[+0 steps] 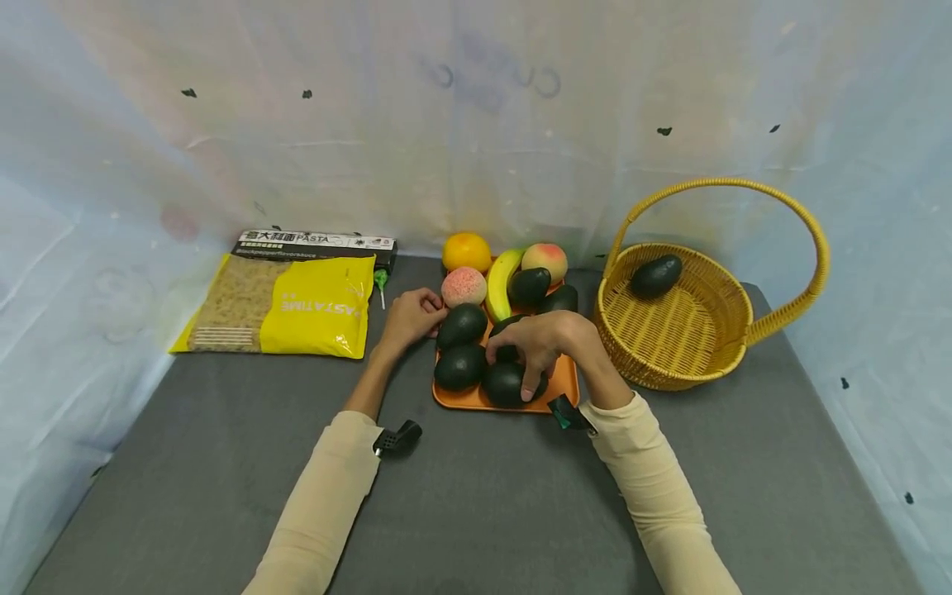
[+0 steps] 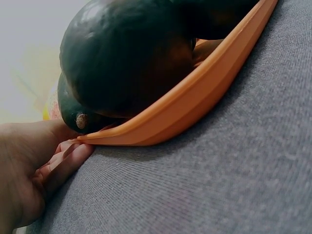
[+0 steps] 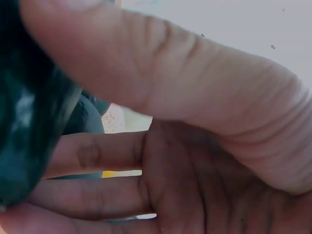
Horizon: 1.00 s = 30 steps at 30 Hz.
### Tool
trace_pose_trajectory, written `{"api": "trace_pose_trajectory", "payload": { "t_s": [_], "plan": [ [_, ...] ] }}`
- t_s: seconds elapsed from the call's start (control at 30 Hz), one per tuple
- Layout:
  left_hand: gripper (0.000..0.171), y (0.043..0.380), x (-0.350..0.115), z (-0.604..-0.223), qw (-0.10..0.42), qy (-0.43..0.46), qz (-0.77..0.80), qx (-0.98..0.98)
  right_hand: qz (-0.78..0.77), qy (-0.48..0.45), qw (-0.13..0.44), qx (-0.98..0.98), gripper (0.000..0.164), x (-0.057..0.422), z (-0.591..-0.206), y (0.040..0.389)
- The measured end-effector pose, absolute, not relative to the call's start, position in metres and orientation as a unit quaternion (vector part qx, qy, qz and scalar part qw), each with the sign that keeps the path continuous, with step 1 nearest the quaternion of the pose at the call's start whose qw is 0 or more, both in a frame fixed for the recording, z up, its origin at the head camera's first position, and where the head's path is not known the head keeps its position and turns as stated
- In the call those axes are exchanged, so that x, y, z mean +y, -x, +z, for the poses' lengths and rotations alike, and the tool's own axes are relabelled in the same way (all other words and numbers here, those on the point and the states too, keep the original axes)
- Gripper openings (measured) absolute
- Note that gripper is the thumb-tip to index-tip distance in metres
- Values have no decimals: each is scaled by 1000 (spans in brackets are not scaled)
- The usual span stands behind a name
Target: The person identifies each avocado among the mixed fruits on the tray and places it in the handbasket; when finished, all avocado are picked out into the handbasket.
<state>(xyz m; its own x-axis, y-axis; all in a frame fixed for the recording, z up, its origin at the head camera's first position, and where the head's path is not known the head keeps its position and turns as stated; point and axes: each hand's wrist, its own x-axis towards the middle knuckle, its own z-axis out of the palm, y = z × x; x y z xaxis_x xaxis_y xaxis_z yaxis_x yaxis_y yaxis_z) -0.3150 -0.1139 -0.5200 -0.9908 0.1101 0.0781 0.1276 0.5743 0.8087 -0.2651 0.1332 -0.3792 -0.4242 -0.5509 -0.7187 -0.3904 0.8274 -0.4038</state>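
Observation:
An orange tray (image 1: 568, 382) bears several dark green avocados, a banana (image 1: 501, 285), an orange (image 1: 466, 251) and two peaches, one speckled pink (image 1: 464, 287), one paler (image 1: 545, 261). My left hand (image 1: 411, 319) pinches the tray's left rim, as the left wrist view shows, with the thumb above and fingers at the outer side. Over the front of the tray, my right hand (image 1: 549, 337) grips the front right avocado (image 1: 502, 385) between thumb and fingers. In the right wrist view this avocado (image 3: 24, 117) fills the left side, with the fingers curled round its far side.
A yellow wicker basket (image 1: 621, 351) with a tall handle stands right of the tray, one avocado (image 1: 656, 276) inside. Left lie a yellow pasta bag (image 1: 320, 306), a black pasta box (image 1: 320, 242) and a green lollipop (image 1: 381, 279). Pale sheeting hangs behind the grey table (image 1: 476, 496).

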Motion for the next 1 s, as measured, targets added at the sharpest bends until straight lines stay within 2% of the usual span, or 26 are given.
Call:
{"api": "trace_pose_trajectory", "payload": {
  "t_s": [0.27,0.43,0.67,1.0],
  "plan": [
    [22,317,-113,-519,19,72,-456,-887,-71,288,449,843,73,136,-376,266],
    [23,317,-112,-519,8,72,-452,-889,-61,299,436,847,71,143,-373,267],
    [22,316,-112,-519,13,71,-457,-887,-43,357,380,852,65,155,-367,267],
    [22,315,-113,-520,7,67,-459,-886,-108,388,360,842,65,172,-354,264]
  ]
}}
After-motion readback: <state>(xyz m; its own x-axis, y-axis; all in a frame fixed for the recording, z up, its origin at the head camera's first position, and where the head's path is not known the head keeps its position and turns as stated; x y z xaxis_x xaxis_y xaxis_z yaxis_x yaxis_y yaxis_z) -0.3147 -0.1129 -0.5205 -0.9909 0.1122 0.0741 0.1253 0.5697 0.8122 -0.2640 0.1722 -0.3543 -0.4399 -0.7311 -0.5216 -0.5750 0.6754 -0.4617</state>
